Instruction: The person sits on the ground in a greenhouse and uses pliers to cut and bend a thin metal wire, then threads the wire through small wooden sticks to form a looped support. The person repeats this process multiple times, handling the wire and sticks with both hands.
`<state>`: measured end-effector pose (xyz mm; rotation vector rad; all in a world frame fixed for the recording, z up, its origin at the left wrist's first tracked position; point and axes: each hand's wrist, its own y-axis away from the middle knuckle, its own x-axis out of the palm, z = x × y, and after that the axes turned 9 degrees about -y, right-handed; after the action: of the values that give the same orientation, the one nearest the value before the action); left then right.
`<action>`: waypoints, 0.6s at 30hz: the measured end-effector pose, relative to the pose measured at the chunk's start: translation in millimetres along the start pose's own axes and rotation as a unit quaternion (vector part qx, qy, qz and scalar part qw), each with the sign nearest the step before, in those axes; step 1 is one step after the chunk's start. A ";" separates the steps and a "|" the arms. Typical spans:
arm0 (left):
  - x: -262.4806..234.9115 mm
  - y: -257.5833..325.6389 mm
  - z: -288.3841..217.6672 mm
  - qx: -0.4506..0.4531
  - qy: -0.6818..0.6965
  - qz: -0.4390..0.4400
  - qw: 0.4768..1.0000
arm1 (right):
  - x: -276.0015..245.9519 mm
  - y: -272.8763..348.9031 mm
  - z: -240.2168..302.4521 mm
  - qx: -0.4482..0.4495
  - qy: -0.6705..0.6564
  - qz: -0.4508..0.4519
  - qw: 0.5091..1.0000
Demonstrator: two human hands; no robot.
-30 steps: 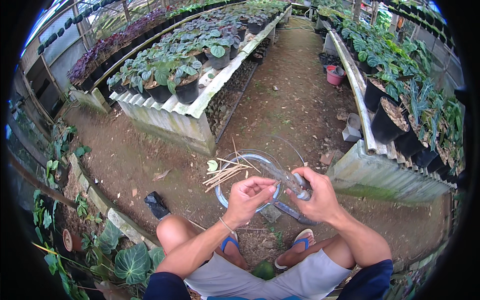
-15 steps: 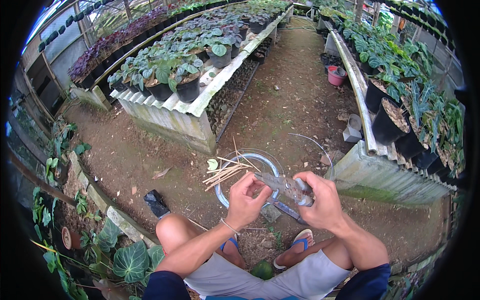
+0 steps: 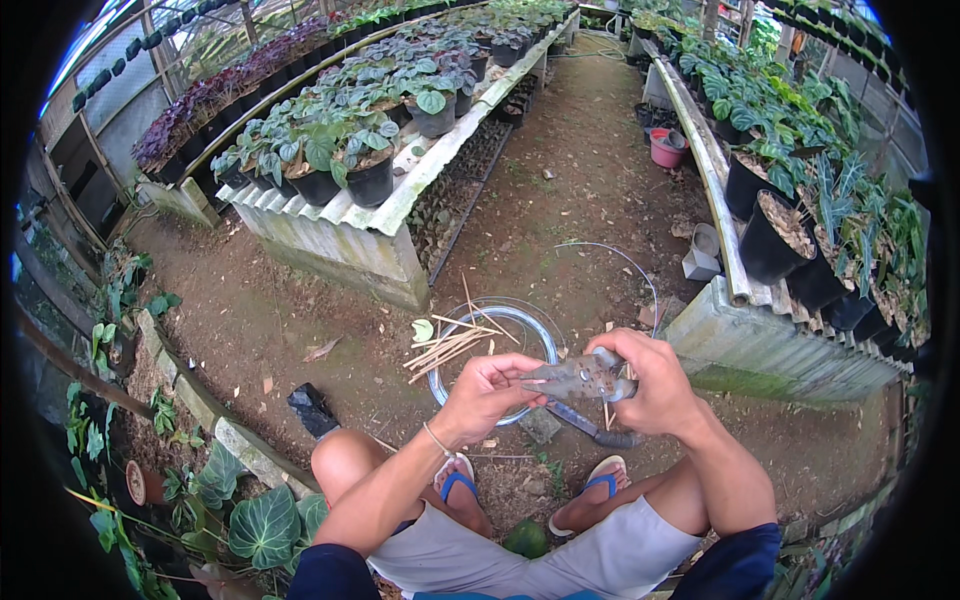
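Observation:
I squat on the dirt path and hold a small clear plastic piece (image 3: 578, 378) in front of my knees. My left hand (image 3: 485, 395) pinches its left end and my right hand (image 3: 652, 385) is closed around its right end. A thin wire (image 3: 625, 262) arcs up and away behind my right hand; I cannot see where its near end goes. Just beyond my hands a round clear hoop (image 3: 532, 330) lies on the ground with a bundle of thin pale sticks (image 3: 450, 348) across it. A dark tube-like handle (image 3: 590, 425) lies below my hands.
A raised bench of potted plants (image 3: 350, 170) stands ahead on the left. Another bench with black pots (image 3: 780, 235) runs along the right. A pink pot (image 3: 667, 148) sits far up the path. A black object (image 3: 312, 410) lies by my left knee, and leafy plants (image 3: 262, 525) grow at lower left.
The thin wire now rises in a longer, higher arc behind my right hand. Both hands stay in nearly the same place on the clear piece.

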<state>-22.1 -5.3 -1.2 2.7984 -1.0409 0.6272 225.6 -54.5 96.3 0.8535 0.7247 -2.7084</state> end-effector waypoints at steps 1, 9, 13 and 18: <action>0.5 0.0 -0.1 -0.003 -0.010 -0.006 1.000 | -0.8 -0.4 -1.7 -0.002 -0.008 0.003 1.000; 3.9 0.4 5.2 -0.008 0.023 -0.036 0.999 | -1.0 -0.4 -5.5 0.026 -0.025 0.017 0.999; 1.8 -4.8 9.9 0.013 0.062 -0.093 0.994 | -1.0 -1.6 -2.4 0.040 -0.040 0.008 0.998; 5.6 -2.6 7.1 0.029 0.055 -0.067 0.996 | -5.8 -2.2 0.5 0.050 -0.055 -0.005 0.997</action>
<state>-14.1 -8.3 -5.2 2.8161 -0.8208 0.7969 229.3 -52.6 100.9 0.7157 0.5747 -2.7949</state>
